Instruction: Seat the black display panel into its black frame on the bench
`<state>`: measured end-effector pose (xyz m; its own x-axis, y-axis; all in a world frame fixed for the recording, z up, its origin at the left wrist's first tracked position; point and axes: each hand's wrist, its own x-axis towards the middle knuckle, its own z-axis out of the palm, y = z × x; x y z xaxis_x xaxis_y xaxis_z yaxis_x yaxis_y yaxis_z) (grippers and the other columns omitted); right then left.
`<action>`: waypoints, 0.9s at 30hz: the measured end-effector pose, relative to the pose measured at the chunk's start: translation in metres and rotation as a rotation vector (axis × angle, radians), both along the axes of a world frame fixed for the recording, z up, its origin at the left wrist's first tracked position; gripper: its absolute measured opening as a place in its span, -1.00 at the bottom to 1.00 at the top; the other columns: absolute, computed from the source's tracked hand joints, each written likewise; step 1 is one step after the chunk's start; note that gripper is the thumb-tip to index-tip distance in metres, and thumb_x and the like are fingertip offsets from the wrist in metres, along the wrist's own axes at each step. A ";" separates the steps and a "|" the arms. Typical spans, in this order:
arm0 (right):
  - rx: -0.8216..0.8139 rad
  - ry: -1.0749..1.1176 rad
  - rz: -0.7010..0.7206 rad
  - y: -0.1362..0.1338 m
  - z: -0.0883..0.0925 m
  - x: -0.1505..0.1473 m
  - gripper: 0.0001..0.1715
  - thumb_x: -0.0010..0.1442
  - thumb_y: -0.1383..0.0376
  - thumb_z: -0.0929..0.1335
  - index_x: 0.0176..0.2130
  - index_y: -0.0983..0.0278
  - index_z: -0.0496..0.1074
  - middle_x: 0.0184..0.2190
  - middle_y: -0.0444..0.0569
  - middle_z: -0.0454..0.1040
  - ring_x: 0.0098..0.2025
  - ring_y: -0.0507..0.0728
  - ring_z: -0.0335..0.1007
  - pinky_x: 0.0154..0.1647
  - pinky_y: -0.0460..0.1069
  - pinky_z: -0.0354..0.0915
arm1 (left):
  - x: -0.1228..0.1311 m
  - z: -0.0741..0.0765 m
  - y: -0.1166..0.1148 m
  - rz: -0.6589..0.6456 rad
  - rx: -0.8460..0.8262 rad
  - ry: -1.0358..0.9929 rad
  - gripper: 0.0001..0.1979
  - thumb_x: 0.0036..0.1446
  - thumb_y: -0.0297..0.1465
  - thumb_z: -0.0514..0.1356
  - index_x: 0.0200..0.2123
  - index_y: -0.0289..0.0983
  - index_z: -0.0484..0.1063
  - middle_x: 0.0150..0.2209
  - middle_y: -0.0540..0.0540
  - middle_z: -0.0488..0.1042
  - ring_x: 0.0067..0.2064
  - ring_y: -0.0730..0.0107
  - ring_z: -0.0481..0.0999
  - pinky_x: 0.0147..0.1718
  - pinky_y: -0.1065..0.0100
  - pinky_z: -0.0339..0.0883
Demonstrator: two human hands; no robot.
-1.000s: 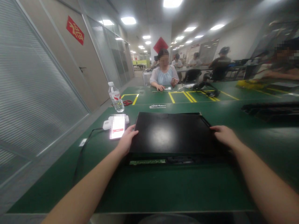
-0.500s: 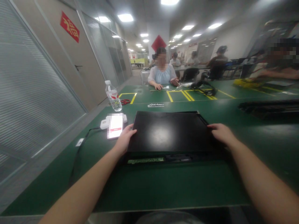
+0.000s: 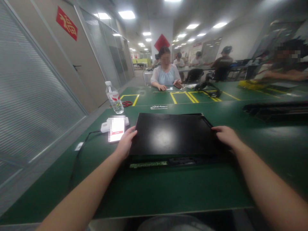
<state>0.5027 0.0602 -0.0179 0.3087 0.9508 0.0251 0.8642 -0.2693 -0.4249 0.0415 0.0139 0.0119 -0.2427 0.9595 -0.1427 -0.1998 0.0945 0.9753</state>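
A glossy black screen panel (image 3: pixel 172 134) lies over a dark frame or base whose near edge shows below it. Along that near edge runs a green circuit board strip (image 3: pixel 148 164) beside dark parts. My left hand (image 3: pixel 127 139) grips the panel's left edge, thumb on top. On the opposite side my right hand (image 3: pixel 225 136) is closed on the right edge, near a raised rim. The fingers under the panel are hidden on both sides. A lit phone (image 3: pixel 117 129) lies just beyond my left hand.
Left on the green table (image 3: pixel 183 189) stand a water bottle (image 3: pixel 114 98), a white power strip (image 3: pixel 105 126) and red scissors (image 3: pixel 127 103). White strips (image 3: pixel 158 107) lie behind the panel, and long dark parts (image 3: pixel 276 110) at right. A person (image 3: pixel 165 73) sits opposite.
The whole view has shifted slightly, so everything appears a little further left and higher. Both hands keep the same hold on the panel.
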 end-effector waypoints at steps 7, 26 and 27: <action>-0.029 0.012 0.017 0.000 0.003 0.000 -0.36 0.08 0.54 0.33 0.11 0.30 0.66 0.06 0.12 0.65 0.11 0.30 0.58 0.13 0.07 0.46 | -0.002 -0.002 0.001 -0.011 0.016 0.033 -0.54 -0.09 -0.45 0.31 -0.03 -0.32 0.58 -0.27 -0.13 0.71 -0.12 0.00 0.70 -0.10 0.14 0.54; -0.023 0.044 0.010 0.002 -0.001 0.004 -0.35 0.06 0.51 0.35 0.11 0.27 0.67 0.07 0.13 0.65 0.09 0.31 0.58 0.13 0.09 0.44 | 0.000 0.001 -0.002 0.022 -0.015 0.084 -0.51 -0.09 -0.44 0.28 -0.01 -0.31 0.55 -0.27 -0.13 0.67 -0.10 -0.01 0.66 -0.09 0.15 0.51; -0.020 0.041 0.010 0.002 -0.001 0.005 -0.36 0.06 0.51 0.35 0.10 0.26 0.67 0.07 0.12 0.65 0.08 0.31 0.58 0.13 0.09 0.44 | 0.000 0.000 -0.001 0.022 -0.017 0.080 -0.50 -0.10 -0.44 0.29 0.00 -0.32 0.55 -0.27 -0.14 0.67 -0.10 -0.01 0.66 -0.09 0.14 0.51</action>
